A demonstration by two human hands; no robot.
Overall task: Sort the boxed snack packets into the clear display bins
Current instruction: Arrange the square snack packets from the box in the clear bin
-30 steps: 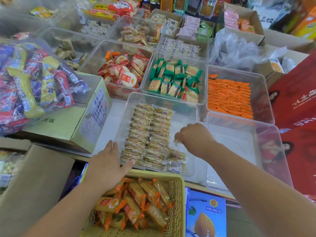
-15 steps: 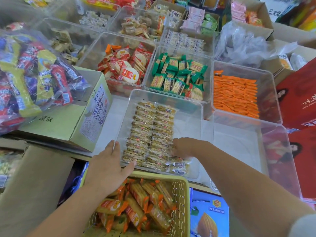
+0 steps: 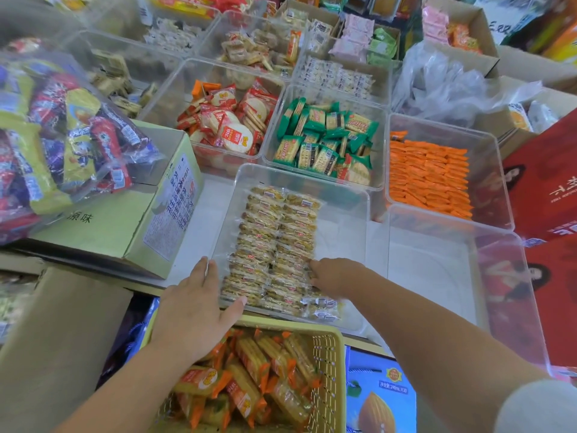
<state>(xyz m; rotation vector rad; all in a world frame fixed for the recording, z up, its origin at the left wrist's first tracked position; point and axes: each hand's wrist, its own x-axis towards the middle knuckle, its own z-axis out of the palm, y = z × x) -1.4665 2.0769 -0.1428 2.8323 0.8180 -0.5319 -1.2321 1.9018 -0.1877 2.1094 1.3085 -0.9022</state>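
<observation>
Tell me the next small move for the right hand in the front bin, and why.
Probably nudge the loose packets at the near right corner into line with the two neat rows. The right hand is already down on the right row's near end, while the left hand steadies the bin at its near left corner.

The yellow-green carton (image 3: 103, 235) on the left carries the printed characters "凉味" on its top face, and a white label of small Chinese print on its side, too fine to read. The red box (image 3: 549, 189) at the right shows white Chinese characters upside down, which I cannot make out.
</observation>
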